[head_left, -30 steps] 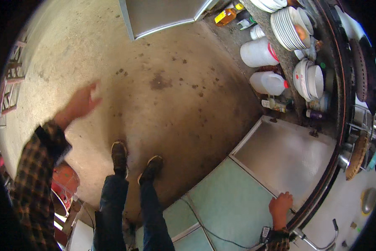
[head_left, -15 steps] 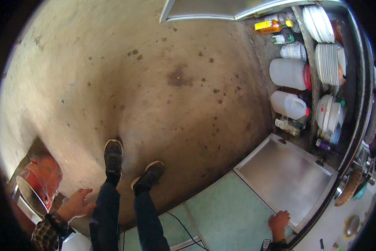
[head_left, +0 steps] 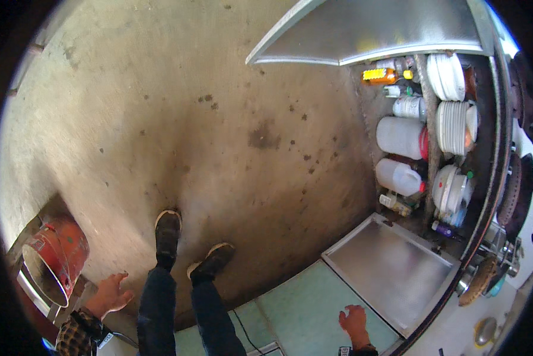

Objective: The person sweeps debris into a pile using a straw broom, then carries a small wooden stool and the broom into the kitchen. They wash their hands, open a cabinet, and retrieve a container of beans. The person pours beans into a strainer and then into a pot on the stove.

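My left hand [head_left: 109, 295] hangs beside my left leg with its fingers apart, holding nothing. It is nearest to a red bucket [head_left: 73, 246], tipped toward me, and does not touch it. My right hand [head_left: 354, 323] is over the pale green tiled front [head_left: 305, 296], its fingers loosely bent and apart, nothing in it. Beyond that hand, a silver-framed cabinet door [head_left: 391, 270] with a frosted panel covers the near part of the cabinet. A second silver-framed door [head_left: 373, 35] stands swung out at the far end, exposing the shelves.
White plates [head_left: 452, 127] are stacked on the shelf, beside a white jar with a red lid [head_left: 400, 137], a white jug [head_left: 397, 177] and an amber bottle [head_left: 380, 76]. A brown woven basket [head_left: 480, 282] and metal pots are on the counter [head_left: 456, 323]. My shoes [head_left: 212, 261] stand on the stained floor [head_left: 248, 196].
My view has shifted, so the far door and shelves show lower in the picture. My right hand has moved left, away from the near cabinet door. My left hand stays near the bucket.
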Available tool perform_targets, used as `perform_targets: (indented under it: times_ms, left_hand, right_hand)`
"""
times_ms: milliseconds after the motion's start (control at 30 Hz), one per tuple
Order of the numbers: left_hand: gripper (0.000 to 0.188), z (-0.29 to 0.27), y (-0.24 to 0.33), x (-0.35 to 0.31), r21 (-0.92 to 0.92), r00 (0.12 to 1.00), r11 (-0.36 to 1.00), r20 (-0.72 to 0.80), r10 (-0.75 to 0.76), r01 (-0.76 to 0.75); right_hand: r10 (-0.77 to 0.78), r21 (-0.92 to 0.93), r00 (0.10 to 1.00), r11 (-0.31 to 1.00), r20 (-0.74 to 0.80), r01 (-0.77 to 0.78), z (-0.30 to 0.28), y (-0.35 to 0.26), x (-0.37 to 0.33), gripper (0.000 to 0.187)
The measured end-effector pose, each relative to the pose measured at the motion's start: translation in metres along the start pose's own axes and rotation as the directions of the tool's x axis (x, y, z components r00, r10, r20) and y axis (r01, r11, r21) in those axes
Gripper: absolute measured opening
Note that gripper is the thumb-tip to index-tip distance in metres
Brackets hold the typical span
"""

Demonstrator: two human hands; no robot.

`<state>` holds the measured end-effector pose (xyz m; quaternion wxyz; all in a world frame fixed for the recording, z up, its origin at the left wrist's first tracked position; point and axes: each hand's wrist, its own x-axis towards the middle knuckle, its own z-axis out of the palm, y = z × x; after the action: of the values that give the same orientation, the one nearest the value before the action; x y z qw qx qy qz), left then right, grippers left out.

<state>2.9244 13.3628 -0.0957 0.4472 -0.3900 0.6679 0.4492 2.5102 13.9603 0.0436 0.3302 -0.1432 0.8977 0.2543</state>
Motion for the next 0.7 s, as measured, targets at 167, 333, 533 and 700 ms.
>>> perform_targets:
  times_ms: [167,333,533,700]
  left_hand:
    - [0.067,-0.020,0.007,-0.021,-0.095,1.000,0.995,0.005,-0.025,0.025]
    - [0.068,-0.041,0.007,-0.038,0.193,0.986,0.979,-0.132,0.099,-0.072]
    - [0.069,-0.064,0.009,-0.050,0.211,0.983,0.976,-0.165,0.084,-0.048]
    - [0.065,-0.088,0.026,-0.064,0.112,0.977,0.989,-0.179,0.118,-0.099]
  right_hand:
    - [0.013,0.043,1.000,0.999,-0.005,-0.013,-0.034,-0.008,-0.006,0.030]
    - [0.062,0.039,0.997,0.997,-0.038,-0.060,-0.065,0.000,-0.018,0.029]
    - [0.005,0.167,0.997,0.986,-0.077,0.008,-0.082,-0.001,-0.046,0.028]
    - [0.008,0.372,0.998,0.928,-0.064,0.016,-0.079,-0.018,-0.069,0.027]
